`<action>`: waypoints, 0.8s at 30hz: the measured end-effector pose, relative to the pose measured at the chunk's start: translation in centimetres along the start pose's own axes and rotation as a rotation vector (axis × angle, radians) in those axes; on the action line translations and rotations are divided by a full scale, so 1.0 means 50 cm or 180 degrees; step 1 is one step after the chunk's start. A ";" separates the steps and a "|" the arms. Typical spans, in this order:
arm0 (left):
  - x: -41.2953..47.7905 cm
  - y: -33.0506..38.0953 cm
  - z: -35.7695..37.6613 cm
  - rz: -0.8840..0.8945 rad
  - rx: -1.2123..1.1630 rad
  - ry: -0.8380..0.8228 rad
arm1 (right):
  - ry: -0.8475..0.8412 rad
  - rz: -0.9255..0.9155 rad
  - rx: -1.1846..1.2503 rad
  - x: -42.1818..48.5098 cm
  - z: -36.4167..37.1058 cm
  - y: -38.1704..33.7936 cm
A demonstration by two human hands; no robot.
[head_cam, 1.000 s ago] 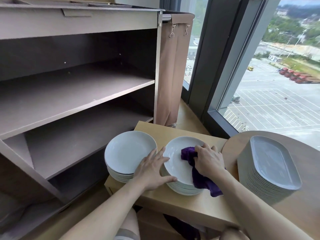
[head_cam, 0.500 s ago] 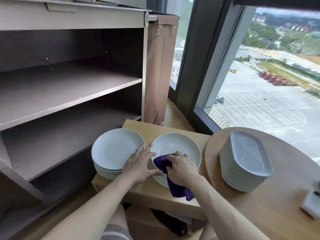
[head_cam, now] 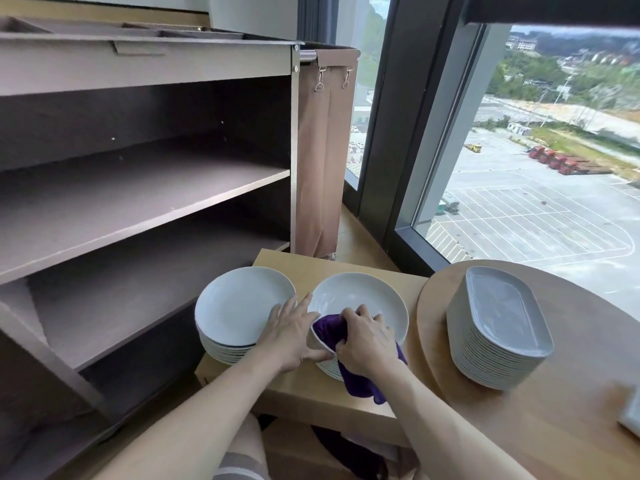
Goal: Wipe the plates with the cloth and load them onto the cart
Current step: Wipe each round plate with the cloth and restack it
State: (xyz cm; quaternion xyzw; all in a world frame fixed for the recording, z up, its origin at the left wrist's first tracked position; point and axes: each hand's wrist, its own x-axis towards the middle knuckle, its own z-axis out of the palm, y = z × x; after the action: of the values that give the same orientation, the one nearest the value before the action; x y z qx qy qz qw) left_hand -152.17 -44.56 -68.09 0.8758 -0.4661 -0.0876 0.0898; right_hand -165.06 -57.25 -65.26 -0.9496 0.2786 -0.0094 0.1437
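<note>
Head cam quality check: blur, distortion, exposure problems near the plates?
Head view: daylight from the window at right, not blown out; cart shelves darker; wide-angle lens makes the window's frame lean; right hand, cloth and plates are sharp; only the pale object at the lower-right edge is smeared.

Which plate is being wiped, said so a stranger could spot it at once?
Beside the tall window stands a low wooden table bearing two stacks of round white plates. It is the top plate of the right stack. Only it has the purple cloth on it.
</note>
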 end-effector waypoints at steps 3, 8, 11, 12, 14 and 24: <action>-0.013 0.017 -0.004 0.0248 -0.0022 0.0454 | 0.0163 -0.0061 0.0059 -0.005 0.002 0.007; -0.044 0.037 -0.002 0.0558 -0.0354 0.1011 | 0.0468 -0.0199 -0.0038 -0.020 -0.005 0.037; -0.053 0.045 0.002 0.0756 -0.0235 0.0848 | 0.0577 -0.0244 -0.0134 -0.033 -0.015 0.059; -0.053 0.048 0.003 0.0859 -0.0119 0.0808 | 0.0601 -0.0229 -0.0112 -0.037 -0.020 0.066; -0.052 0.054 0.000 0.0998 0.0156 0.0705 | 0.0677 -0.0186 -0.0030 -0.045 -0.030 0.078; -0.041 0.072 -0.034 0.1269 0.1491 0.0119 | 0.0777 0.0072 0.0466 -0.072 -0.033 0.108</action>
State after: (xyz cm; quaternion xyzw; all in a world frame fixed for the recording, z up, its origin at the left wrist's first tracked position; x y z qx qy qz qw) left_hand -155.79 -44.72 -65.46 0.7654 -0.6346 0.0578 -0.0905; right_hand -171.07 -60.11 -64.96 -0.9251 0.3032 -0.1435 0.1778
